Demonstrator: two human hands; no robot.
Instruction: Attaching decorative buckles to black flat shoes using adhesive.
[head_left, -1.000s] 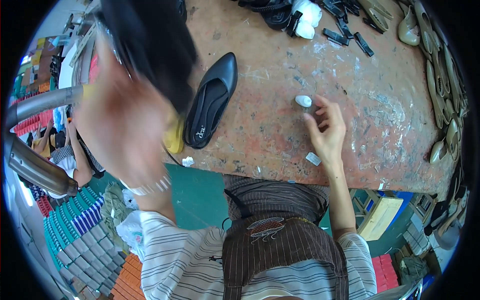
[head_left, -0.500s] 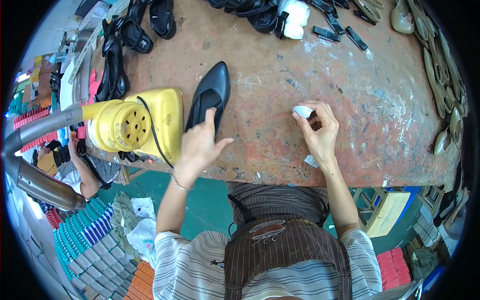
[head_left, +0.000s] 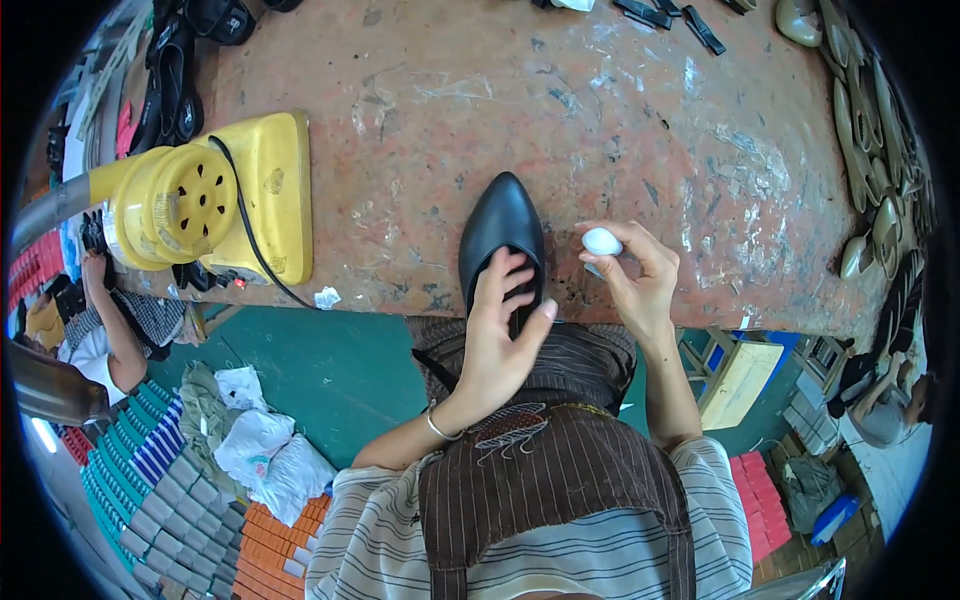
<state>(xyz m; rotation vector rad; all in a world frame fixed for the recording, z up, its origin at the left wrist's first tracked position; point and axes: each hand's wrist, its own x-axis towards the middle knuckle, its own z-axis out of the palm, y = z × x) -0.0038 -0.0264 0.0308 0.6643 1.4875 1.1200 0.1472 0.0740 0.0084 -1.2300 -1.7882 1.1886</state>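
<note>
A black pointed flat shoe (head_left: 502, 225) lies on the worktable in front of me, toe pointing away and heel end by the near edge. My left hand (head_left: 505, 325) is over its opening, fingers spread, with the fingertips at the inner rim; whether they press on it is hard to see. Just right of the shoe, my right hand (head_left: 640, 275) pinches a small, smooth white wad (head_left: 601, 241) between thumb and fingers, above the tabletop. Its material cannot be made out.
To the left stands a yellow machine (head_left: 290, 190) with a round vented head, a metal pipe and a black cable. Black sandals (head_left: 180, 90) lie beyond it. Beige shoes (head_left: 850, 150) line the right edge of the scuffed worktable (head_left: 400, 130). A co-worker's arm (head_left: 115, 320) shows at far left.
The black shoe has come from beside the yellow machine toward me and rightward, my left hand moving with it. My right hand still pinches the white wad. The view has shifted too.
</note>
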